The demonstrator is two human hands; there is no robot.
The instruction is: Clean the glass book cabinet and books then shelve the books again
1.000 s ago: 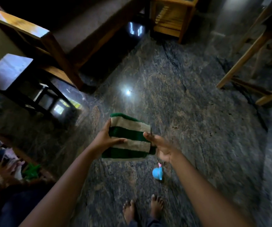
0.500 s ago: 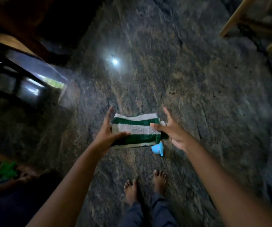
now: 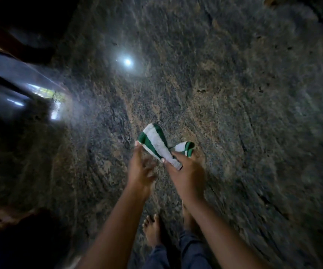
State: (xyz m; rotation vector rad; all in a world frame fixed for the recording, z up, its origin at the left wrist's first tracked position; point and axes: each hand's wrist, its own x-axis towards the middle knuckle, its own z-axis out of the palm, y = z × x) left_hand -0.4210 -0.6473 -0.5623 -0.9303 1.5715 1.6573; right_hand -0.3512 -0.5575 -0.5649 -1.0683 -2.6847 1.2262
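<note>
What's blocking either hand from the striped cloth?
Nothing visible: the right hand grips the striped cloth and the left hand pinches its edge. The cabinet is not in view, so that path can't be judged.

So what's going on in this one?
A person stands barefoot on a dark stone floor, holding a green-and-white striped cloth out in front. The right hand grips its bunched middle. The left hand appears to pinch its left edge, though that hand is blurred. The cloth is twisted, not spread flat. No cabinet or books are in view, so no wiping is under way at this moment.
</note>
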